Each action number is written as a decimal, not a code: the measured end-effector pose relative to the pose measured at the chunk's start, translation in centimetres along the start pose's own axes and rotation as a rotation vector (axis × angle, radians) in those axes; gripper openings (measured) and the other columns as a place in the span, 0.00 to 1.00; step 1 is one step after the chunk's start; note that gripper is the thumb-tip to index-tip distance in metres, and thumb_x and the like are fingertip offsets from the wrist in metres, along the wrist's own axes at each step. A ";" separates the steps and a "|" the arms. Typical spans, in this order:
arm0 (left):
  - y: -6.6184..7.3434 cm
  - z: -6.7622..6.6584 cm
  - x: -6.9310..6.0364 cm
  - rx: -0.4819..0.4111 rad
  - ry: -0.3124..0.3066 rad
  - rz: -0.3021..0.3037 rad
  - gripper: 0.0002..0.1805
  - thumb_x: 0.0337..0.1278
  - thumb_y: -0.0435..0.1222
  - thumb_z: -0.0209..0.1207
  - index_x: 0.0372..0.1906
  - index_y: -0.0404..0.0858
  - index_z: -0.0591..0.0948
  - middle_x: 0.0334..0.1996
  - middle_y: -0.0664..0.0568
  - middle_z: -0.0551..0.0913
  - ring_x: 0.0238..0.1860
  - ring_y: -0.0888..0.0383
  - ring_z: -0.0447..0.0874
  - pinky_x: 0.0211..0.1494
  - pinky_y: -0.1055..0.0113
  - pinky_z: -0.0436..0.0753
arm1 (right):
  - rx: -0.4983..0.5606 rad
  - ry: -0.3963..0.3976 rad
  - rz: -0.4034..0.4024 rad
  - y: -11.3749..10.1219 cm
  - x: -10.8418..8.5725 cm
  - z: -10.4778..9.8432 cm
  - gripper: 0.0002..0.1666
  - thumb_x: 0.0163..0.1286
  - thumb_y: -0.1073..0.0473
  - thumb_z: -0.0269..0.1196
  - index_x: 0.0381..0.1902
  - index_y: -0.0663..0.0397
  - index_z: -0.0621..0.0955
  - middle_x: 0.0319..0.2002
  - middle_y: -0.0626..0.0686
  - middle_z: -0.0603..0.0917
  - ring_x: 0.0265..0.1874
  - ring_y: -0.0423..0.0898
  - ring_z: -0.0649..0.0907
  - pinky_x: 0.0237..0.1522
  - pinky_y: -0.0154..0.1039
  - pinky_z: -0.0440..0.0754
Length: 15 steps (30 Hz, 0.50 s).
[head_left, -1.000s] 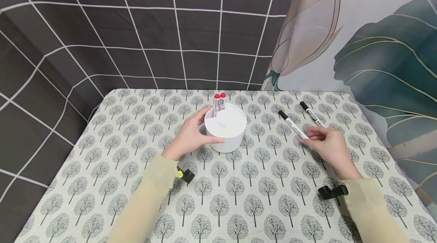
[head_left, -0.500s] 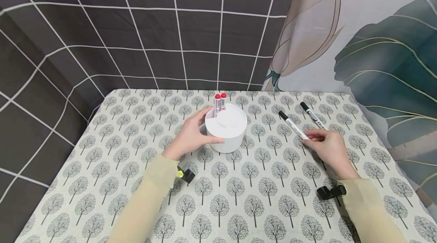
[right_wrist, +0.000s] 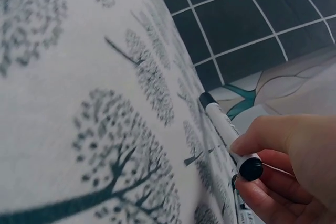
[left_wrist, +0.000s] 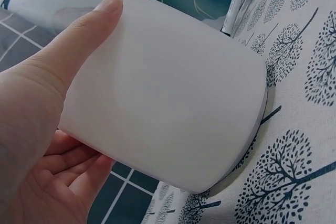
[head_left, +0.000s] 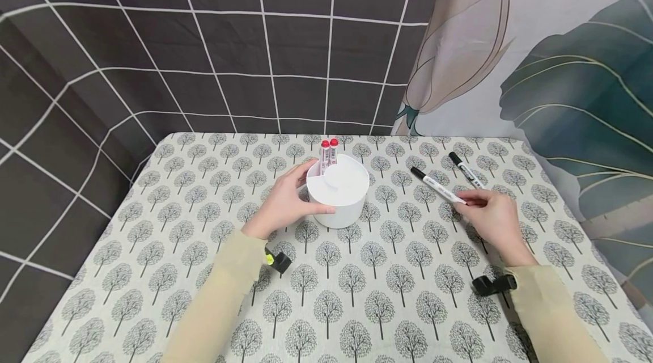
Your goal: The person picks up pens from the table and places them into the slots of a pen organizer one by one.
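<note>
My left hand [head_left: 287, 204] grips the white round container [head_left: 340, 212] from its left side, thumb across the front and fingers behind. Two red-capped markers [head_left: 325, 153] stand upright in a compartment at its back left. In the left wrist view the container's smooth wall [left_wrist: 168, 87] fills the middle. At the right, my right hand [head_left: 494, 221] pinches the near end of a black-capped white marker [head_left: 436, 186], its cap pointing toward the back left. The right wrist view shows thumb and fingers around that marker [right_wrist: 226, 127], close to the cloth.
A second black-capped marker [head_left: 468, 172] lies just behind my right hand. The table is covered by a tree-print cloth [head_left: 352, 306]. A dark gridded curtain [head_left: 214, 45] hangs behind and to the left, a leaf-patterned one [head_left: 571, 85] at the right.
The marker at my right hand has shifted, its capped end swinging slightly left and its near end lifting a little. The left hand and container look unchanged.
</note>
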State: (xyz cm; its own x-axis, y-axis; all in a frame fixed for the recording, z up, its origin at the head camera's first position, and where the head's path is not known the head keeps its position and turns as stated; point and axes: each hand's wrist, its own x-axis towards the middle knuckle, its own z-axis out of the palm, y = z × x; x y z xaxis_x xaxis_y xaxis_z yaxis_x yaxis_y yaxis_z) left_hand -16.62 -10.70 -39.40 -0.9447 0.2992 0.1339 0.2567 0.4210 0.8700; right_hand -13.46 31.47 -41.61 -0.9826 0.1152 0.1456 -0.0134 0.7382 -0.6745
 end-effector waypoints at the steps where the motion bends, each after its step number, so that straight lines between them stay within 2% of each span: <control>1: 0.0 0.0 0.0 0.000 0.000 -0.002 0.64 0.30 0.51 0.85 0.77 0.39 0.64 0.74 0.49 0.67 0.69 0.48 0.71 0.71 0.56 0.72 | 0.001 0.003 -0.001 -0.2 0.0 0.0 0.17 0.61 0.62 0.74 0.48 0.59 0.88 0.36 0.58 0.88 0.26 0.42 0.83 0.21 0.31 0.80; 10: -0.1 0.0 0.0 0.004 -0.001 -0.001 0.64 0.29 0.52 0.85 0.77 0.42 0.65 0.73 0.50 0.68 0.69 0.49 0.72 0.70 0.58 0.72 | 0.045 0.017 -0.013 -2.0 0.3 -0.4 0.15 0.61 0.61 0.74 0.46 0.59 0.88 0.37 0.60 0.88 0.28 0.39 0.84 0.27 0.27 0.83; 15: -0.1 -0.1 0.0 0.009 -0.002 -0.006 0.64 0.29 0.52 0.85 0.77 0.42 0.65 0.73 0.51 0.67 0.69 0.50 0.71 0.70 0.59 0.72 | 0.096 0.017 -0.002 -3.5 0.7 -0.8 0.15 0.63 0.60 0.73 0.46 0.60 0.88 0.38 0.60 0.88 0.28 0.37 0.85 0.26 0.29 0.85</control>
State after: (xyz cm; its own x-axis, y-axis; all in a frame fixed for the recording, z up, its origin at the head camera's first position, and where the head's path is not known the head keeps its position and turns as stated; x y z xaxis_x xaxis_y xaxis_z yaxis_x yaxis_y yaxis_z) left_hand -16.71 -10.78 -39.48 -0.9459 0.2985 0.1273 0.2525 0.4307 0.8664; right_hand -13.95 29.49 -38.55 -0.9794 0.1252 0.1588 -0.0342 0.6714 -0.7403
